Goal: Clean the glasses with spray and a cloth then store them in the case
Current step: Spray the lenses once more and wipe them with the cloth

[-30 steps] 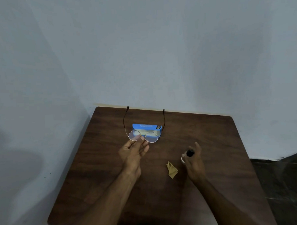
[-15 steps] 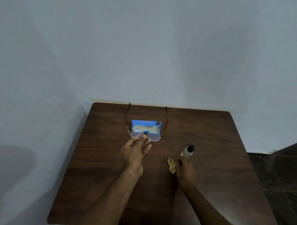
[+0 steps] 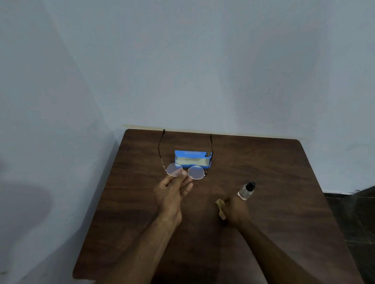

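At the left hand (image 3: pixel 170 194), the thin wire-rimmed round-lens glasses (image 3: pixel 185 171) are pinched at the bridge between thumb and fingertips (image 3: pixel 184 173), with the remaining fingers loosely spread; the glasses are held up with temples unfolded and pointing away, in front of the blue rectangular case (image 3: pixel 192 158) lying near the far edge. The right hand (image 3: pixel 235 210) is closed around the small crumpled tan cloth (image 3: pixel 220 207), low at the dark wooden table (image 3: pixel 280 202). The small clear spray bottle with black cap (image 3: pixel 246 190) stands just beyond the right hand, unheld. The frame is judged light, springy and easily bent, the lenses smudge-prone and fragile; a hold at the bridge or rim edge is judged preferable to contact with lens faces. The cloth is judged soft and limp, bunching readily under a pinch.
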Demonstrator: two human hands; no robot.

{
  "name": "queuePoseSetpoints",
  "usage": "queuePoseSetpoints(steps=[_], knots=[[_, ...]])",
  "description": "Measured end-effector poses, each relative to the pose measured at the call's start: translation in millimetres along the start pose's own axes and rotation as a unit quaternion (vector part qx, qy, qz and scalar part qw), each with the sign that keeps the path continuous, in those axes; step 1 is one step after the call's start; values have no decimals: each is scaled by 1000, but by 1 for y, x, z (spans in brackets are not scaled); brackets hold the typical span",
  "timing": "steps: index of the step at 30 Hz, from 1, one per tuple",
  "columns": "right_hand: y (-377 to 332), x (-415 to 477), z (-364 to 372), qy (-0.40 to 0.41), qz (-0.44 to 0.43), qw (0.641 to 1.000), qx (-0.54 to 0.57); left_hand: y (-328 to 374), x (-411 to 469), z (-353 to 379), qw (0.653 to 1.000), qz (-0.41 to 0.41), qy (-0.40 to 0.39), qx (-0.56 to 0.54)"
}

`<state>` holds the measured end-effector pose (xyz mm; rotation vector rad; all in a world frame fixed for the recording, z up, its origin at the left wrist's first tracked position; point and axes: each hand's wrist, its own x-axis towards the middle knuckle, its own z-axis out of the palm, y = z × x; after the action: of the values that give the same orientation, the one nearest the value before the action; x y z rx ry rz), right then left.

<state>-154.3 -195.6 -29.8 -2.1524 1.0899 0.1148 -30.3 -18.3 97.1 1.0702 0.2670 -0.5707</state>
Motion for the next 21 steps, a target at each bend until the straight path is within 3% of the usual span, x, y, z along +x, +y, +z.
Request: queuePoseSetpoints(steps=[2, 5, 8, 12, 21], knots=[[-14, -7, -4, 28, 4, 992, 119, 2, 0, 0, 1000, -1, -2, -6], [-40, -21, -17, 68, 9, 941, 332, 3, 1, -1, 1000, -3, -3, -9], [-69, -37, -39, 102, -26, 898, 426, 1, 1, 0, 1000, -3, -1, -2], [-106, -58, -62, 131, -95, 872, 462, -1, -4, 3, 1000, 6, 11, 14], [-124, -88, -56, 128, -131, 900, 395, 4, -7, 4, 999, 31, 30, 21]])
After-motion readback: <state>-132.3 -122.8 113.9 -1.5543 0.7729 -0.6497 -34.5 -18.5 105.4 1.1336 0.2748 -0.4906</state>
